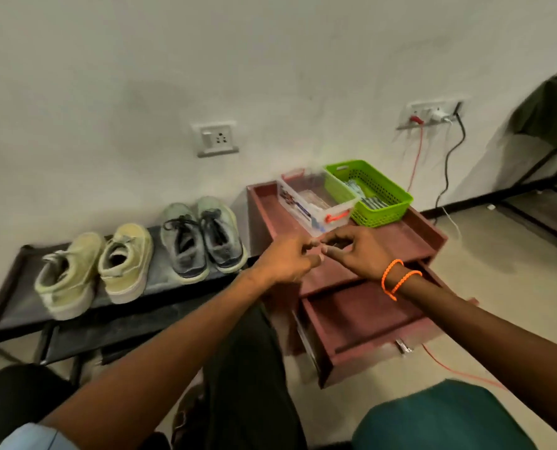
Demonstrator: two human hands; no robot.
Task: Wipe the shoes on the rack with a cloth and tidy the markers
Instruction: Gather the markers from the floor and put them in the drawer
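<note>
Two pairs of shoes stand on the low black rack (9, 287): a beige pair (98, 271) on the left and a grey pair (202, 241) on the right. A clear box (314, 203) with red latches, holding pens or markers, sits on the red-brown cabinet (423, 232). My left hand (286, 259) and my right hand (360, 251) meet fingertip to fingertip above the cabinet top, in front of the box. Both have curled fingers and pinch a small dark object (334, 245) between them; blur hides what it is. No cloth is in view.
A green basket (377, 193) with small items stands beside the clear box. The cabinet's drawer (364, 319) is pulled open. Wall sockets with red and black cables (446, 170) are behind, and a red cable runs along the floor. A black-framed table (550, 125) is at far right.
</note>
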